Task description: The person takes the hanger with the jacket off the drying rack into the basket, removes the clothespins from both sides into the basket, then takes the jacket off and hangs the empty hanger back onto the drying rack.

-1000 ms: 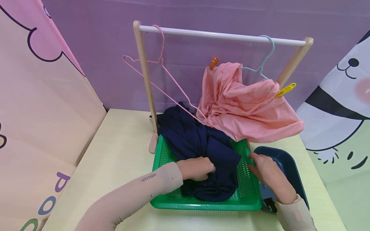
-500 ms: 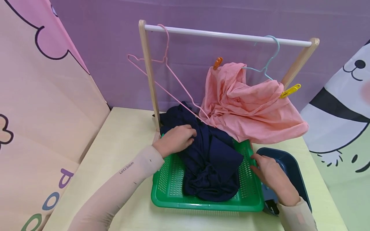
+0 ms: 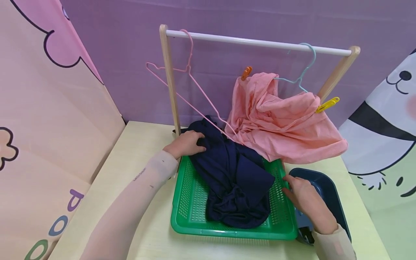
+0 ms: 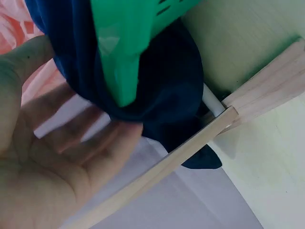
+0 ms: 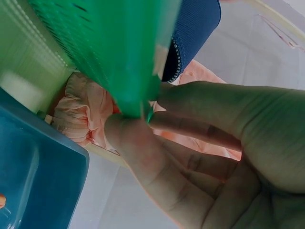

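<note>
A green plastic basket [image 3: 234, 233] stands on the table, with a crumpled navy garment [image 3: 224, 162] lying in it and spilling over its back edge. My left hand [image 3: 186, 143] is at the garment's back left part; in the left wrist view its fingers are extended, touching the cloth [image 4: 171, 71] where it drapes past the basket's corner [image 4: 121, 57]. On the other side, my right hand [image 3: 305, 196] pinches the basket's right rim between thumb and fingers, as the right wrist view shows around the green edge [image 5: 136, 90].
A wooden rack with a white rod [image 3: 260, 41] stands behind the basket. From it hang a bare pink hanger [image 3: 208, 99] and a light blue hanger [image 3: 302, 74] bearing a pink garment [image 3: 282, 126] with orange [image 3: 246, 73] and yellow [image 3: 327, 104] clothespins. A dark blue bin [image 3: 328, 191] sits at right.
My left hand has left the middle of the navy garment and moved back and left to the basket's rear left corner. The right hand has stayed on the rim.
</note>
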The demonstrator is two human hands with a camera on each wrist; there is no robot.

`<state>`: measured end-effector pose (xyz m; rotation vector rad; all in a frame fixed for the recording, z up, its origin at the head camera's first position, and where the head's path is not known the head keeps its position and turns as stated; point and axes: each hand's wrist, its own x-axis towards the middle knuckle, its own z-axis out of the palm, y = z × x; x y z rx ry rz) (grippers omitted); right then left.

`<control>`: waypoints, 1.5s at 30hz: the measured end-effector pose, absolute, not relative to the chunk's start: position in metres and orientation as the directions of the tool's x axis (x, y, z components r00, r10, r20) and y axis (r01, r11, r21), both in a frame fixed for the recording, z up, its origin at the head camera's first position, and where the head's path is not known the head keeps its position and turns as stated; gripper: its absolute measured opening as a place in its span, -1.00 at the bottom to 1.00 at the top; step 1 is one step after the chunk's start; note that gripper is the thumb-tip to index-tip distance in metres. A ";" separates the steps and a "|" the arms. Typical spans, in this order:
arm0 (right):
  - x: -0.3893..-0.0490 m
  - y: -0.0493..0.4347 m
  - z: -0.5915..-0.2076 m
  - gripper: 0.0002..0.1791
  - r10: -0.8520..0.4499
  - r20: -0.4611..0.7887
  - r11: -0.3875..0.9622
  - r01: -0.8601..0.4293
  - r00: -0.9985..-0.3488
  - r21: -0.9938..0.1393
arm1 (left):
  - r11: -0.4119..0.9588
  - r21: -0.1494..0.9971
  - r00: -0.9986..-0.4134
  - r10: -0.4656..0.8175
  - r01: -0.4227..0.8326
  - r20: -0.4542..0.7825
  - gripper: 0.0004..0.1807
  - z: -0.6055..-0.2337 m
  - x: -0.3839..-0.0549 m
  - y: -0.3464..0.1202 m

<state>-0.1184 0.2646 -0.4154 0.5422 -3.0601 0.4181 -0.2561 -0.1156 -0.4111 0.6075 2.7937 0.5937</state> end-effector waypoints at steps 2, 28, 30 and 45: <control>-0.118 0.264 -0.416 -0.69 -0.336 0.053 0.906 -0.338 -0.940 -0.256 | 0.830 0.448 -0.879 0.445 0.333 -0.171 -0.46 -0.411 -0.257 -0.116; -0.115 0.265 -0.417 -0.69 -0.323 0.056 0.911 -0.326 -0.945 -0.252 | 0.746 0.364 -0.821 0.559 0.558 0.113 -0.77 -0.390 -0.237 -0.108; -0.115 0.265 -0.417 -0.69 -0.330 0.067 0.908 -0.336 -0.942 -0.250 | 0.732 0.361 -0.809 0.573 0.578 0.132 -0.76 -0.382 -0.231 -0.103; -0.118 0.267 -0.417 -0.71 -0.352 0.070 0.894 -0.358 -0.933 -0.269 | 0.554 0.311 -0.633 0.712 0.772 0.303 -0.81 -0.339 -0.176 -0.061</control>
